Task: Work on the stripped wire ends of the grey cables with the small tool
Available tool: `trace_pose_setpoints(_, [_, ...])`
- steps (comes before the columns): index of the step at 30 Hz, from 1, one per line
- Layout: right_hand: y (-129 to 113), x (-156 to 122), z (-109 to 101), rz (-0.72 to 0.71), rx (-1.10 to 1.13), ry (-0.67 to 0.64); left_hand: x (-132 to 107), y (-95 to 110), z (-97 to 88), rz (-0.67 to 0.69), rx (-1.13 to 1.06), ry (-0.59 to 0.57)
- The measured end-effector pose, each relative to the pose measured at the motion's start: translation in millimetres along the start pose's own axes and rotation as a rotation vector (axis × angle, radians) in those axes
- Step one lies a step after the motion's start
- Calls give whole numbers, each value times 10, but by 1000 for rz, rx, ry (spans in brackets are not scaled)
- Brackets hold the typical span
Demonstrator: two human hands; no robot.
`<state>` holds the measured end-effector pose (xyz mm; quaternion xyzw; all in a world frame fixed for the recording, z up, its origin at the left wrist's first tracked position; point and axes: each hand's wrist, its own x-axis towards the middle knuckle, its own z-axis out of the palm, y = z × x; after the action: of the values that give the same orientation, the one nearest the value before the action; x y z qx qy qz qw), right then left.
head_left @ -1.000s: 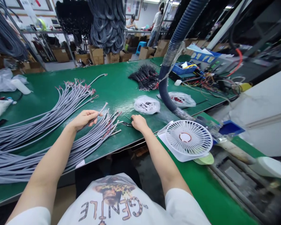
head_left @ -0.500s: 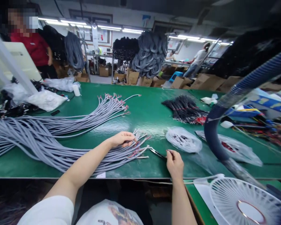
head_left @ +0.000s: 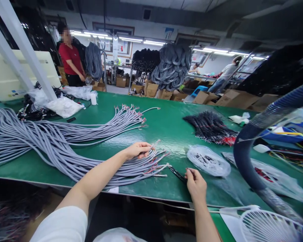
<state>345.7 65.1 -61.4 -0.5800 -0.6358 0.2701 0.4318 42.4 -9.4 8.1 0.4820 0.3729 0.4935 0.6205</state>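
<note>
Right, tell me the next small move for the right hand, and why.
Probably bring the black-handled tool at the right hand over to the grey cable ends: the left hand already rests on that bundle, and those ends, showing red-marked wires, lie just beside the tool.

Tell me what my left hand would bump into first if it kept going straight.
Your left hand would most likely meet the end of a thin, round, grey sheathed cable first, sticking up just past your fingertips, though depth is hard to judge here.
</note>
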Motion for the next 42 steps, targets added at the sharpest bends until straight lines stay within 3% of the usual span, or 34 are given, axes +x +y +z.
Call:
trace_pose_setpoints(12, [45,-15,-25,35,95,42,-26,-4,70,-23,-37,62])
trace_pose_setpoints(17, [72,-50,-35,46,195,189,-18,-10,165,-46,-46,23])
trace_pose_setpoints(21, [-211,-293,-42,-29,335,330,-32,-10,248,-86,8,-7])
trace_pose_setpoints(23, [-459,-478,-19,-88,380,268,-48,-25,284,-112,106,20])
trace_pose_setpoints(26, [-798,-689,90,-189,276,19,-58,-66,298,-116,236,51])
trace_pose_setpoints(29, [-955,-768,224,-269,200,-93,-42,-99,278,-100,322,47])
trace_pose_setpoints(33, [-955,-794,301,-276,173,-112,-27,-87,282,-62,424,26])
trace_pose_setpoints(42, [-955,-774,265,-315,133,-111,-50,-29,345,-36,542,2])
